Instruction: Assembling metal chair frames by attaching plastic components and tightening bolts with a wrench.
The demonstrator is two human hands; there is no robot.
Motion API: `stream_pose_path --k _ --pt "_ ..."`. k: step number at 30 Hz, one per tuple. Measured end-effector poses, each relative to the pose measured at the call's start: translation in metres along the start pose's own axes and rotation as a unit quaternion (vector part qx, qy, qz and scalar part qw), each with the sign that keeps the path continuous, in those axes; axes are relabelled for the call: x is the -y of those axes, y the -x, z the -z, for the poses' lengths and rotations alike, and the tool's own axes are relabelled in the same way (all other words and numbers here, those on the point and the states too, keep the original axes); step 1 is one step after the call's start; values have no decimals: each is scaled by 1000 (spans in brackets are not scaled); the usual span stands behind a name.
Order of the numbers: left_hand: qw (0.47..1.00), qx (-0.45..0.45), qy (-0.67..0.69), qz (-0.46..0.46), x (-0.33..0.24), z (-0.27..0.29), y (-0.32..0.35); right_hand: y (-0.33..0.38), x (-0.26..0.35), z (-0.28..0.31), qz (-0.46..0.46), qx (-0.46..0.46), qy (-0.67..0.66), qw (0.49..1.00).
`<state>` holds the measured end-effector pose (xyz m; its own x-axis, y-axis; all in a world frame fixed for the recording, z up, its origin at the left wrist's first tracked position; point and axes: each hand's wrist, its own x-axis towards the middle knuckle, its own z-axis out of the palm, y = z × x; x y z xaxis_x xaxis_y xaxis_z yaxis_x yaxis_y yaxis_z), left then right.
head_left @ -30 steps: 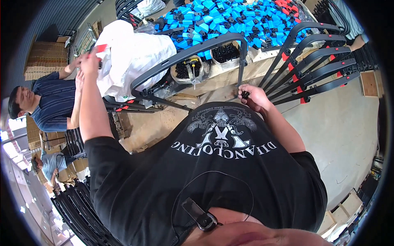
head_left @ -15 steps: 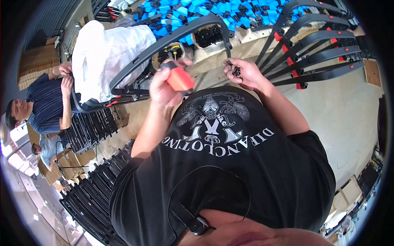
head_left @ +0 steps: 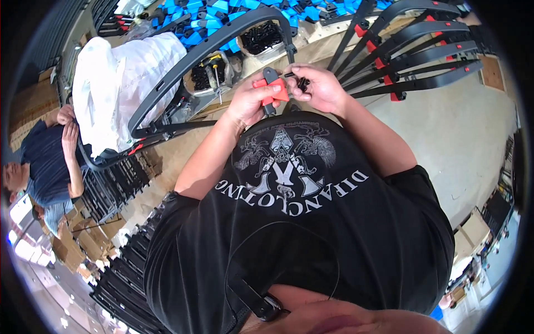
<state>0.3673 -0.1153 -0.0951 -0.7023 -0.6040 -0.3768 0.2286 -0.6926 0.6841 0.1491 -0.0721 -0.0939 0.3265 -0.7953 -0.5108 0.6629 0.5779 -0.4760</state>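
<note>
My left hand (head_left: 248, 101) is closed round a red and black plastic part (head_left: 280, 91), holding it upright in front of my chest. My right hand (head_left: 322, 92) cups several small black pieces (head_left: 303, 83), perhaps screws or pins. Its thumb and forefinger pinch one short black piece (head_left: 290, 74) close to the top of the plastic part. Whether that piece touches the part, I cannot tell. Just beyond my hands stands a curved black frame (head_left: 162, 86), which neither hand holds.
Tubs of small black parts (head_left: 261, 38) lie beyond the hands, one with a yellow-handled screwdriver (head_left: 212, 75). Blue and black parts (head_left: 206, 19) are heaped behind. Black frames with red fittings (head_left: 414, 83) fan out at right. A white bag (head_left: 128, 78) and another person (head_left: 47, 161) are at left.
My hands have come together, and the red and black part has been turned upright. My right hand now pinches one small black piece beside it. The whole view has shifted slightly.
</note>
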Motion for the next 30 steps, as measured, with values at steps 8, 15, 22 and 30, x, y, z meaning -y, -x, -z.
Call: stream_pose_path --k 8,15,22,30 --pt "994 85 58 46 -4 19 5 12 -12 -1 -6 -8 -11 1000" --pt "998 48 17 45 -9 32 3 -9 -5 6 -22 21 -5 1000" --pt "998 -53 -32 26 -4 8 -33 -30 31 28 -44 34 27 998" --pt "985 -92 -130 65 7 -11 -64 -37 55 49 -77 59 37 995"
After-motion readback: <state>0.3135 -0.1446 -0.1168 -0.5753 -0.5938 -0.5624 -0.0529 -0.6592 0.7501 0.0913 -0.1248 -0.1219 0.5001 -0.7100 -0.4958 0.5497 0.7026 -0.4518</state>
